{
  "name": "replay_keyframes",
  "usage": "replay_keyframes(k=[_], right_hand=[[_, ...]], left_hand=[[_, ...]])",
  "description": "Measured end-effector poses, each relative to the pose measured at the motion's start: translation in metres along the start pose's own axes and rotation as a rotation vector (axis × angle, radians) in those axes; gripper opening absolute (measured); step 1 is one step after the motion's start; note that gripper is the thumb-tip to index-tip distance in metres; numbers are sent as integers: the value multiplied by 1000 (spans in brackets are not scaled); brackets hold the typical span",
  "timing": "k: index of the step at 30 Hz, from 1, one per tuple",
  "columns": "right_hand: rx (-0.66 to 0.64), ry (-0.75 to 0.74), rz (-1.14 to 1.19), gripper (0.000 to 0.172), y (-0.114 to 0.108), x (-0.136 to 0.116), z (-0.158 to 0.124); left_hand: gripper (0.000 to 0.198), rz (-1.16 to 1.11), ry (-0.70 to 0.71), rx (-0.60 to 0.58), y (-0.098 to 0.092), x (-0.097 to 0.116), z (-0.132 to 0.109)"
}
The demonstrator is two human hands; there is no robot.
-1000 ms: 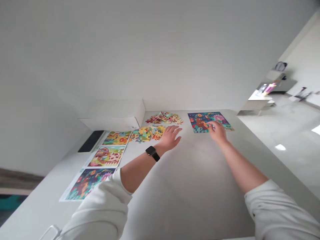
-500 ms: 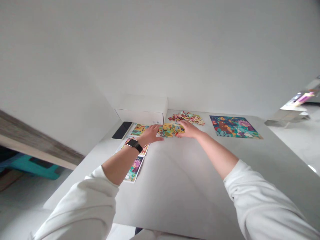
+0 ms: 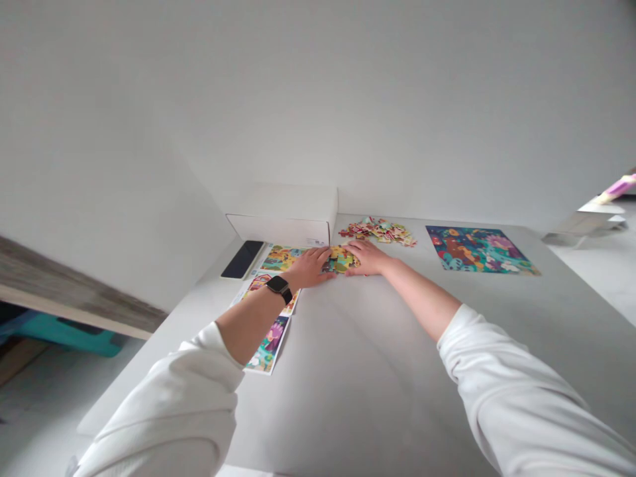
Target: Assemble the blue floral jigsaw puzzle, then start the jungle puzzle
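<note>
A small heap of yellow and green jigsaw puzzle pieces (image 3: 340,260) lies between my two hands at the far side of the white table. On its left, my left hand (image 3: 311,266) curves against the heap, fingers stretched out and thumb apart. My right hand (image 3: 366,258) cups it from the right, with fingers and thumb spread around the edge. Parts of the heap are hidden beneath the fingers. Just behind is a second pile of red and cream puzzle pieces (image 3: 380,232). Left of my left hand lies a yellow picture card (image 3: 278,257).
A white box (image 3: 281,228) stands against the wall, with a phone (image 3: 242,259) before its left end. Two more picture cards, one red (image 3: 258,283) and one purple and teal (image 3: 268,344), lie partly under my left arm. An assembled dark-blue puzzle (image 3: 479,250) lies at the right.
My hands have come closer together, squeezing the yellow and green heap into a narrower space. The view has shifted slightly.
</note>
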State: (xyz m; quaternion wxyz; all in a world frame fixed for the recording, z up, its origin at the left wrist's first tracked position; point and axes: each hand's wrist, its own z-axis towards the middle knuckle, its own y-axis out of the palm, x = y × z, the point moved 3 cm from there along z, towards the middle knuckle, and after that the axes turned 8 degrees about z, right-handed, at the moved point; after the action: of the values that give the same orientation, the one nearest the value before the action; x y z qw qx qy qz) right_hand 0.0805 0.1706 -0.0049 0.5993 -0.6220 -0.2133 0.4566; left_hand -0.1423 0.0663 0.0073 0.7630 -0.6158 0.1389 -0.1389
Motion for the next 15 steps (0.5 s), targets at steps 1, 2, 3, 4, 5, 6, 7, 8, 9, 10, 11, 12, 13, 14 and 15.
replay_keyframes(k=[1, 2, 3, 4, 5, 6, 7, 8, 9, 10, 11, 12, 13, 14, 15], right_hand=[[0, -6, 9, 101, -1, 1, -6], [-1, -11, 19, 101, -2, 2, -13], [1, -14, 28, 100, -3, 3, -19], [10, -15, 37, 97, -5, 4, -27], [24, -17, 47, 91, -6, 6, -35], [45, -21, 57, 85, -8, 7, -44], [68, -25, 67, 78, -10, 9, -53], [90, -29, 75, 72, -12, 11, -63], [107, -32, 81, 68, -14, 13, -72], [118, -32, 83, 65, -16, 16, -82], [123, -29, 82, 64, -18, 19, -91], [123, -25, 80, 64, -21, 22, -100], [120, -20, 76, 64, -23, 26, -109], [120, -15, 72, 63, -26, 29, -117], [123, -8, 66, 62, -30, 32, -124]], left_hand=[[70, -11, 15, 15, 3, 2, 3], [67, -23, 28, 29, 5, 5, 5], [64, -36, 42, 42, 8, 8, 8], [61, -49, 53, 52, 9, 11, 9], [59, -60, 60, 56, 11, 15, 11], [59, -67, 62, 55, 11, 19, 12], [58, -68, 61, 47, 11, 23, 13], [59, -66, 60, 36, 10, 27, 14], [61, -62, 61, 23, 9, 31, 15], [65, -57, 64, 10, 8, 36, 17], [71, -50, 65, -4, 7, 39, 19], [78, -44, 62, -17, 7, 42, 23], [86, -39, 54, -32, 7, 45, 28], [95, -34, 42, -49, 7, 46, 34], [103, -30, 30, -69, 8, 47, 40]])
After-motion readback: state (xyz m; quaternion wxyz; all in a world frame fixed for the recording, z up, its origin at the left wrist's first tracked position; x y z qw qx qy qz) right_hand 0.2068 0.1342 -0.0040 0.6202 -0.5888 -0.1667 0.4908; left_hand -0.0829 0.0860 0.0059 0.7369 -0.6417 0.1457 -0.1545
